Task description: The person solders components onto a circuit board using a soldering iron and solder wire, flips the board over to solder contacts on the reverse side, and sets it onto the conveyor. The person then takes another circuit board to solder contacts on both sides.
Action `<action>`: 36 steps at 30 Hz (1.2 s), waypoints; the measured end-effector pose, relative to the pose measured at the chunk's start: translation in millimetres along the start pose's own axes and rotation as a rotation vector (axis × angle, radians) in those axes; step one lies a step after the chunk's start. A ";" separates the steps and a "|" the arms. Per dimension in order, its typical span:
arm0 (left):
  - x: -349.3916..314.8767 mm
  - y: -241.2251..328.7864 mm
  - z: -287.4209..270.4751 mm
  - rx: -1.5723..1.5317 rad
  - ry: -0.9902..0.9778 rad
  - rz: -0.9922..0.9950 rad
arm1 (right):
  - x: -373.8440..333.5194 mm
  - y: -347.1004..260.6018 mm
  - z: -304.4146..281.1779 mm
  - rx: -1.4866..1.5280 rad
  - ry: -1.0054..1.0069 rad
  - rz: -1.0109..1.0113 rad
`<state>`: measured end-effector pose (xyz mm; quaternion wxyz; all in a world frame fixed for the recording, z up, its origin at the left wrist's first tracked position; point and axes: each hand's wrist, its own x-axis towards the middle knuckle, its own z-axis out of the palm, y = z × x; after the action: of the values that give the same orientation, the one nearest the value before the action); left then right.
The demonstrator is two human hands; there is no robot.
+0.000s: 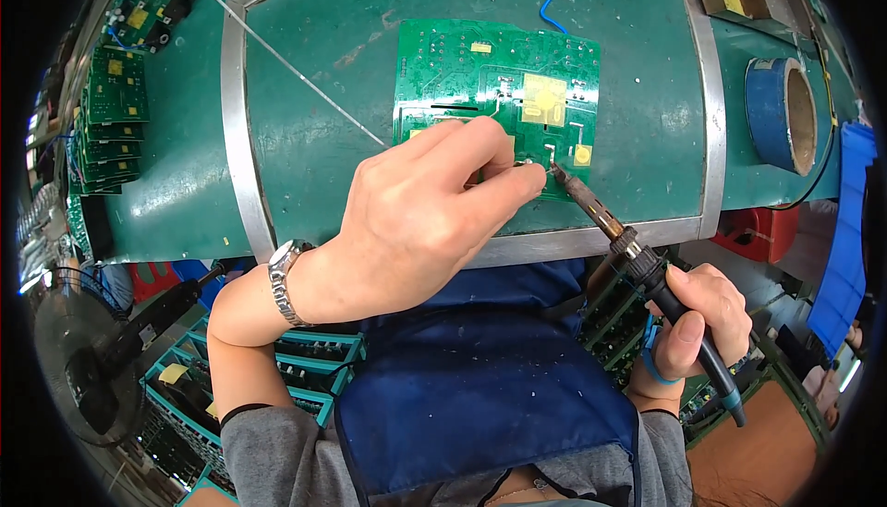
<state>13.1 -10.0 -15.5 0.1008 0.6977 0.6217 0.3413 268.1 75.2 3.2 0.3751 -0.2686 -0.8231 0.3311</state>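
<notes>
A green circuit board (443,73) with yellow patches lies on the green work surface. My left hand (434,202) is closed over the board's lower left part, thumb and index finger pinched together. A thin silvery solder wire (296,73) runs from the upper left into that hand; its end is hidden by the fingers. Held in my right hand (707,317) is a soldering iron (637,253) with a black handle. Its dark tip reaches the board's lower part, right beside my left fingertips. Whether the tip touches the board I cannot tell.
A metal frame (704,100) edges the work surface. Stacked circuit boards (113,119) stand at the left, and a blue tape roll (776,114) at the right. A blue lead (552,8) with a ring terminal projects behind the board. A fan (92,359) is at lower left.
</notes>
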 end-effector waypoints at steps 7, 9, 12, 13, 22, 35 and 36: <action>2.7 0.1 -12.5 -0.094 0.032 -0.047 | 6.3 -1.2 -0.7 0.023 -0.101 -0.165; 3.8 -1.4 -17.2 -0.095 0.024 -0.035 | 10.7 -4.9 -1.1 -0.025 -0.163 -0.228; 13.8 1.5 -23.4 -0.064 -0.053 -0.038 | 9.9 -16.6 -12.9 -0.090 -0.175 -0.199; 12.8 0.6 -24.0 -0.054 -0.049 -0.048 | 8.9 -13.2 -12.2 -0.078 -0.180 -0.207; 22.2 -12.0 -5.0 -0.012 0.012 0.063 | 6.8 1.9 3.4 -0.060 0.064 0.005; 24.2 -13.9 1.7 -0.036 -0.019 0.061 | 8.4 8.2 5.7 -0.065 0.089 0.035; 23.8 -14.3 2.9 -0.026 -0.015 0.082 | 7.8 7.9 5.4 -0.067 0.084 0.034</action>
<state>3.3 16.0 -17.4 0.1006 0.7238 0.5874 0.3478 260.8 83.8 -2.0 0.3946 -0.3085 -0.8125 0.2983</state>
